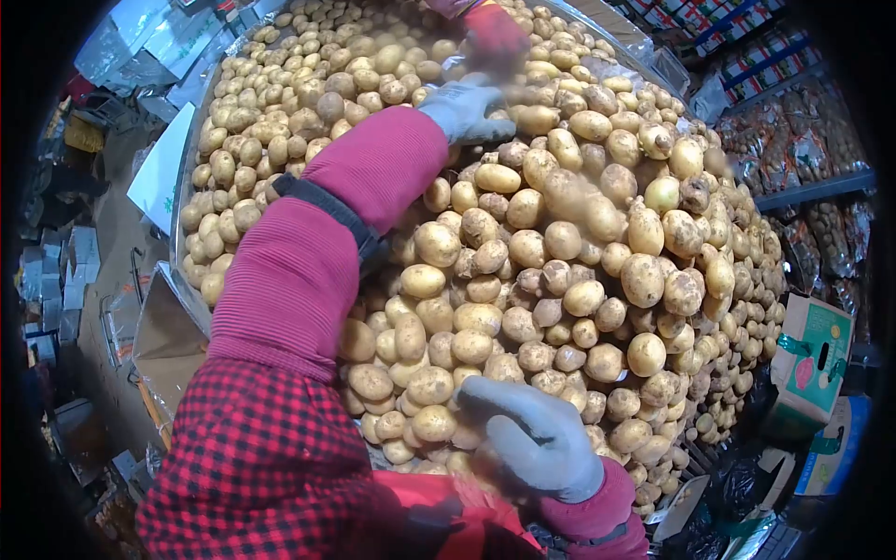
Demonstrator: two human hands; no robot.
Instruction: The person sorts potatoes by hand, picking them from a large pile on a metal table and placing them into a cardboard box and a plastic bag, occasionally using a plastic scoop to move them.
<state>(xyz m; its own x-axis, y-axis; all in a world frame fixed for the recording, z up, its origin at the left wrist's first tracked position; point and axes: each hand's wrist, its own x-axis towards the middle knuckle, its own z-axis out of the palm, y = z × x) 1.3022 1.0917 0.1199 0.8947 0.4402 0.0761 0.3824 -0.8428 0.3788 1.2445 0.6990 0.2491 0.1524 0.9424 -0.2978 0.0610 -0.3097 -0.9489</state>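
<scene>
A large heap of potatoes [481, 317] lies under both hands, many of them smudged with soil. My left hand [462, 107], in a grey glove, stretches to the far part of the heap; its fingers are apart over the potatoes and none shows in its grasp. Close to my body, my right hand [541, 446], also gloved in grey, rests at the near edge of the heap. Its thumb stands away from its curved fingers, beside several potatoes. A few potatoes [583, 203] right of the middle are blurred by motion.
Another person's hand in a red glove [495, 37] is at the far side, blurred. Green cartons [810, 364] stand at right below shelves of bagged goods [793, 140]. An open cardboard box [168, 327] and a white panel [161, 168] are at left.
</scene>
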